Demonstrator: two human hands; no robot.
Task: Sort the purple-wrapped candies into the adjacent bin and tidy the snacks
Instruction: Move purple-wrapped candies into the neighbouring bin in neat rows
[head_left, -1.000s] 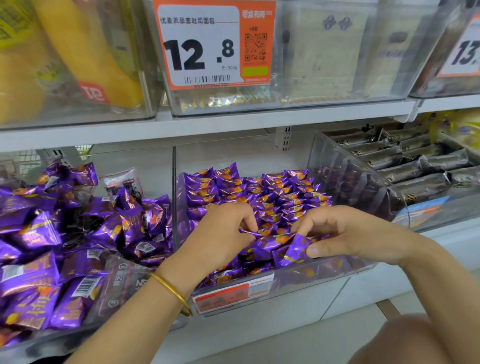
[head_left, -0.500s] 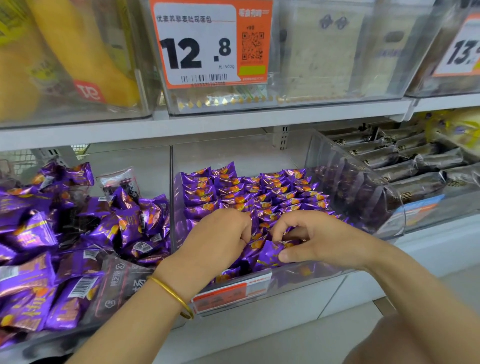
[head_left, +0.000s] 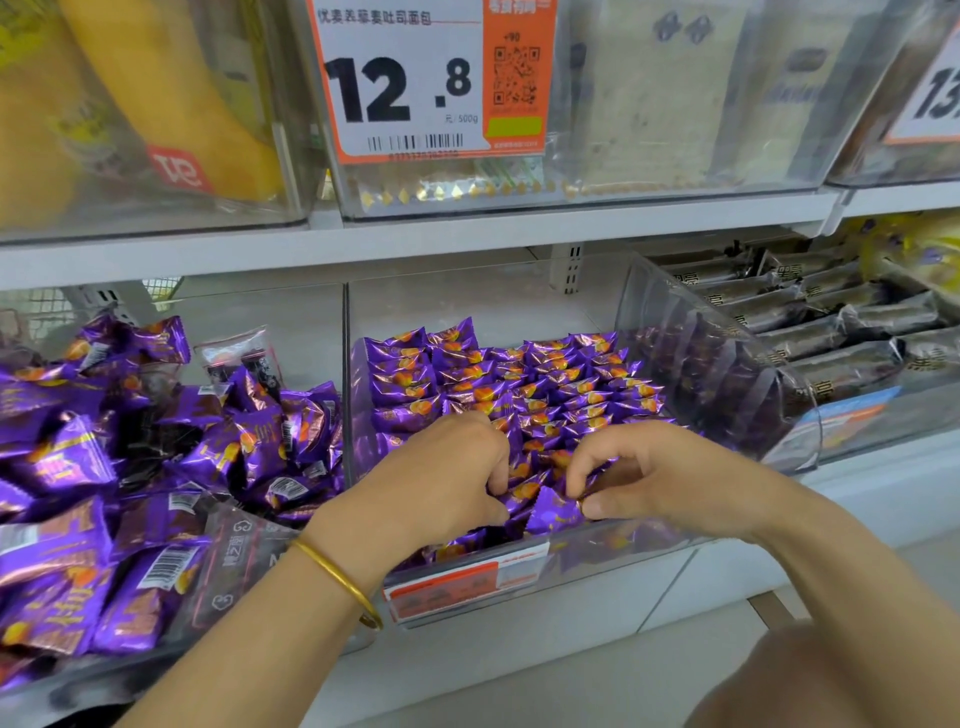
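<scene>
**Right hand (head_left: 660, 478) pinches a candy at the bin's front**

The right hand holds one small purple foil-wrapped candy (head_left: 553, 512) between thumb and curled fingers. It sits just inside the front wall of the clear plastic middle bin (head_left: 623, 545). The left hand (head_left: 441, 483) curls its fingers down among the wrappers beside it; whether it grips one I cannot tell. Behind both hands, neat rows of purple candies (head_left: 519, 384) fill the bin. The clear bin on the left (head_left: 234, 577) holds a loose jumble of larger purple packets (head_left: 67, 462).

The step looks like finishing the front row. Best to match the candy to the rows' facing and press it snug against its neighbour. The left hand can serve as a stop so the row does not topple.
</scene>
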